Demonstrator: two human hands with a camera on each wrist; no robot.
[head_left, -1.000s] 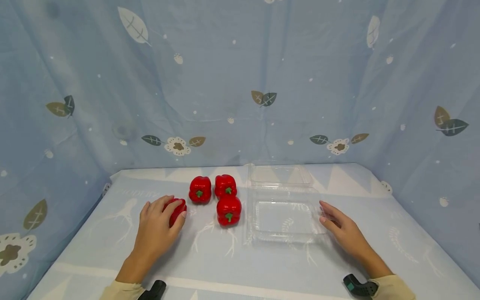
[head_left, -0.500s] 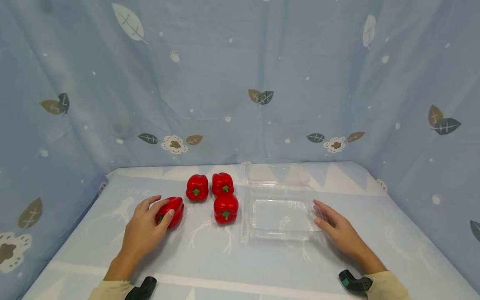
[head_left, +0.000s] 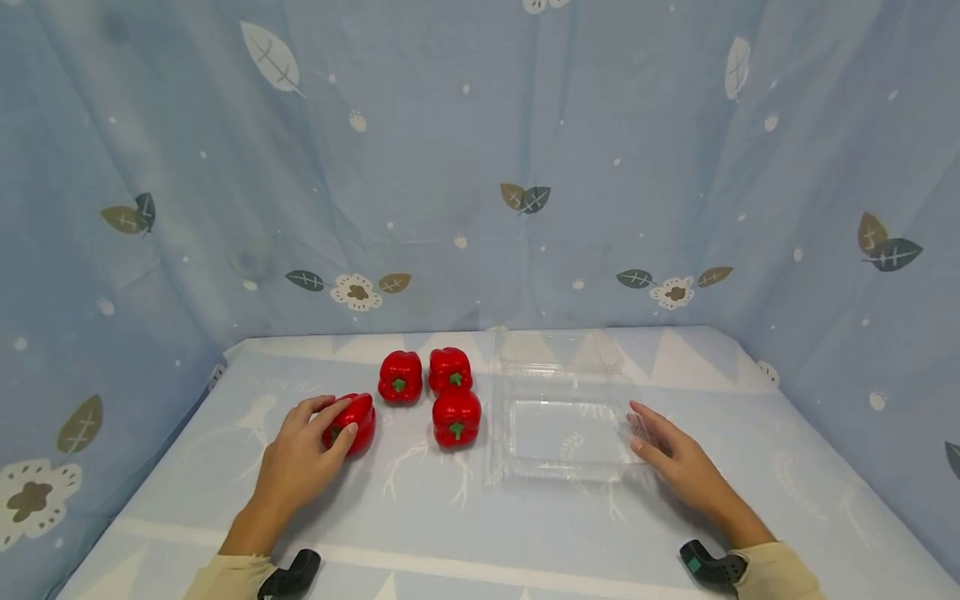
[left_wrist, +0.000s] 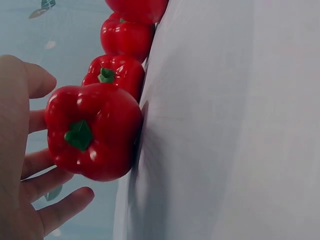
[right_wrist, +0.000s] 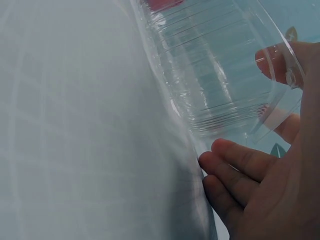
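In the head view, my left hand [head_left: 300, 454] is at the near left side of a red bell pepper [head_left: 358, 427] with a green stem. The left wrist view shows that pepper [left_wrist: 102, 132] on the cloth, the thumb above it and the fingers [left_wrist: 67, 207] spread loosely behind it. Three more red bell peppers stand close by, one [head_left: 401, 377] apart and two together, a rear one [head_left: 450, 371] and a front one [head_left: 456, 419]. My right hand [head_left: 682, 458] pinches the right rim of a clear plastic clamshell container [right_wrist: 210, 65] between thumb and index finger.
The container's raised lid [head_left: 558, 352] lies folded back behind its base. A pale patterned cloth [head_left: 420, 517] covers the table. Blue leaf-print curtains [head_left: 480, 150] enclose the back and both sides.
My left hand has drawn back a little to the left, loosening around the pepper, and the pepper's green stem now shows. The right hand stays at the container's rim.
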